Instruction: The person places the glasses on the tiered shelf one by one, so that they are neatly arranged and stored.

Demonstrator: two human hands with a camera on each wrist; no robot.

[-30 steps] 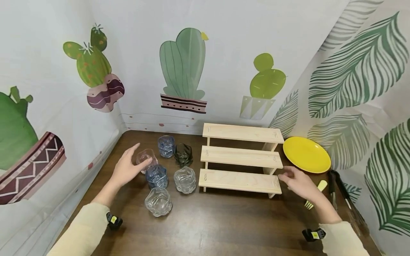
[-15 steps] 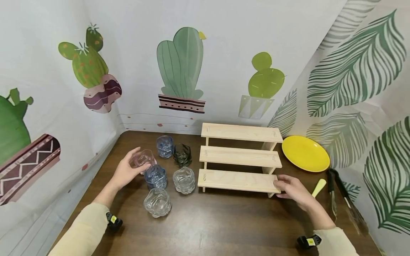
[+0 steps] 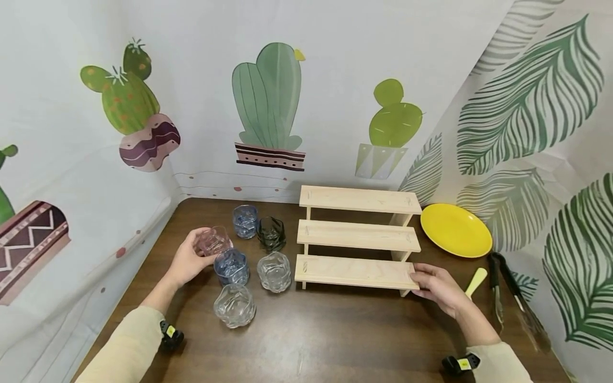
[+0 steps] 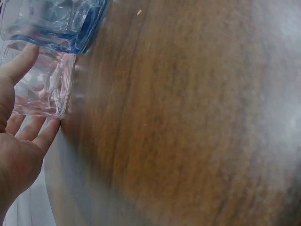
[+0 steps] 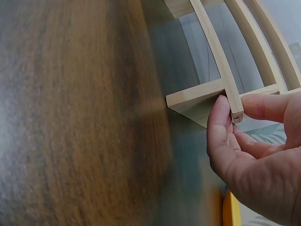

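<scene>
At the left, my left hand [image 3: 190, 260] holds a pink glass [image 3: 214, 242], its thumb on the near side and fingers round the far side. In the left wrist view, the pink glass [image 4: 44, 84] stands on the table between thumb and fingers, close against a blue glass [image 4: 70, 23]. My right hand [image 3: 438, 287] pinches the right end of the lowest board of a three-tier wooden shelf [image 3: 356, 271]. The right wrist view has the thumb above and fingers of that hand [image 5: 254, 146] under the board's end [image 5: 235, 106].
Around the pink glass stand another blue glass [image 3: 246, 221], a dark glass [image 3: 271, 234] and clear glasses [image 3: 274, 272] [image 3: 234, 306]. Right of the shelf lie a yellow plate [image 3: 455, 230], a pale green fork [image 3: 476, 282] and black-handled tongs [image 3: 510, 287]. Patterned cloth hangs behind.
My left hand has closed round the pink glass. My right hand has moved left and down to the lowest board and now pinches its end.
</scene>
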